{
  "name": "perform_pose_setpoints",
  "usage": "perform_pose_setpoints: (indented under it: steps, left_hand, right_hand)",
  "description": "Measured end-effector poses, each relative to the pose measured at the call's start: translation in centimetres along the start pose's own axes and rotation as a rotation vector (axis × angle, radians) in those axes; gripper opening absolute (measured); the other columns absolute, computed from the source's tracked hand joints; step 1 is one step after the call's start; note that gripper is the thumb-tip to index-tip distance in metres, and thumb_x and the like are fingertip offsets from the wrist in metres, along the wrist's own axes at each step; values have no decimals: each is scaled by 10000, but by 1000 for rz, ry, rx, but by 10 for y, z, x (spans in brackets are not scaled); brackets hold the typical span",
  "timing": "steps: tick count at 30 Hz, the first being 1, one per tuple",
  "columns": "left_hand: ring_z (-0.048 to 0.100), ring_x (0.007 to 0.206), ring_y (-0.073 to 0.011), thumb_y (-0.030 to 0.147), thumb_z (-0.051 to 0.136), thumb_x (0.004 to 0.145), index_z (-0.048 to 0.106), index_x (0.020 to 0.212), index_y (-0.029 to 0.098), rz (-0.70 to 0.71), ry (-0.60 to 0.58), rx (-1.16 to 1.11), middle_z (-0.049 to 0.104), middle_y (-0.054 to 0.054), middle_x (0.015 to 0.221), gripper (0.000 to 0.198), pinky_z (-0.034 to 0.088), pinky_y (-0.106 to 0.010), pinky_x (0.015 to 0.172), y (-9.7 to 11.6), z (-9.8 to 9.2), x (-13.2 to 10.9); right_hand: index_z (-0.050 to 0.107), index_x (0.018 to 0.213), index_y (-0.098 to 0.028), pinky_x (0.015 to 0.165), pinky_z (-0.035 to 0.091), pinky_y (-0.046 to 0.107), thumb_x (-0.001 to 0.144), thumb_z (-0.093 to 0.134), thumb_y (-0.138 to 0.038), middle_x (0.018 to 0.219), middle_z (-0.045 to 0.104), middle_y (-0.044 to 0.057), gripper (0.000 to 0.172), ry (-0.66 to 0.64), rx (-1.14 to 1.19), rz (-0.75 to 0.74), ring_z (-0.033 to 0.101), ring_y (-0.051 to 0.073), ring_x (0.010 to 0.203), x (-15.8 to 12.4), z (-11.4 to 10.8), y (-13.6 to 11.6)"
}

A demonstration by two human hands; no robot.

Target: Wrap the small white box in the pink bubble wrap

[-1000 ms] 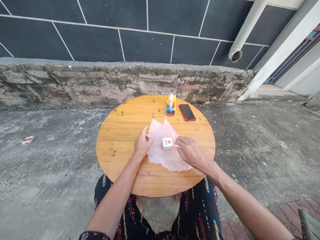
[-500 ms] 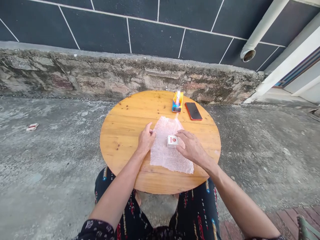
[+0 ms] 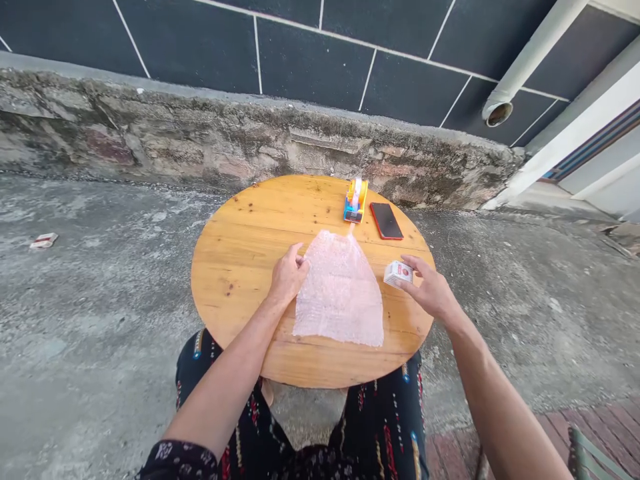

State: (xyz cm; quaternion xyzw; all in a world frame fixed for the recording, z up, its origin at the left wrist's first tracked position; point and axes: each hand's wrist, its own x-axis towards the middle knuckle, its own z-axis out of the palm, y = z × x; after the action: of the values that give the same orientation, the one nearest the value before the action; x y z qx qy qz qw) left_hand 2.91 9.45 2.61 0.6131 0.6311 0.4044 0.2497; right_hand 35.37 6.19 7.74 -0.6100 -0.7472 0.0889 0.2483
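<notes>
A pinkish, translucent sheet of bubble wrap (image 3: 340,293) lies flat on the round wooden table (image 3: 235,253). My left hand (image 3: 289,275) rests at the sheet's left edge, fingers curled and closed on that edge. To the right of the sheet, my right hand (image 3: 427,287) grips a small white box (image 3: 399,272) with a red mark on it, thumb on the near side and fingers on the far side. The box is slightly tilted; whether it touches the tabletop I cannot tell.
A yellow and blue tape dispenser (image 3: 355,200) stands near the table's far edge, its tape strip reaching toward the sheet. Right of it lies a phone (image 3: 386,221) with a red case. A stone wall base (image 3: 200,140) runs behind the table. A crumpled packet (image 3: 44,241) lies on the ground.
My right hand has taken hold of the white box and moved it from the middle of the bubble wrap to the right, off the sheet. My left hand has stayed at the sheet's edge.
</notes>
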Motion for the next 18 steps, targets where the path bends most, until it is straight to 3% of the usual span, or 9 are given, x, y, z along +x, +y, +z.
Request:
perform_pose_setpoints:
  steps: [2,4,8,13,16,18]
  left_hand:
    - [615,701,-175,257,533,783,549,1281,142,4,16,10,676,-17,772,511,459,-270,710,0,0,0]
    - [613,695,-175,292,539,788,568,1259,151,8,34,8,670,-13,755,492,456,-265,696,0,1,0]
    - [590,649,-162,369,542,792,675,1067,170,-16,56,-11,653,-6,708,365,438,-247,635,2,2,1]
    - [558,628,-145,383,462,818,708,779,173,9,69,-40,614,7,632,326,397,-220,583,3,4,3]
    - [535,590,-140,377,441,820,696,729,169,10,80,-25,582,11,585,341,374,-218,556,2,4,3]
    - [533,590,-141,364,433,823,687,713,171,13,87,-20,587,9,586,337,368,-219,555,2,3,4]
  right_hand:
    - [555,1262,-172,959,464,520,765,642,-296,1261,621,152,519,-21,-69,16,594,324,1136,-4,-5,18]
    - [584,1218,-173,987,438,535,781,632,-306,1283,600,151,459,36,-109,-45,566,329,1173,-8,-5,19]
    - [634,1116,-180,1040,410,491,850,572,-278,1232,623,131,290,225,-24,-228,557,279,1181,-14,6,-21]
    - [598,1194,-187,1070,407,433,868,499,-186,1312,573,115,341,84,109,-345,519,233,1234,8,45,-79]
    - [542,1278,-151,1116,363,423,835,492,-158,1398,500,133,446,-24,147,-333,452,238,1308,31,73,-86]
    - [531,1293,-122,1131,337,445,793,507,-145,1369,524,152,500,5,153,-217,438,267,1317,43,84,-78]
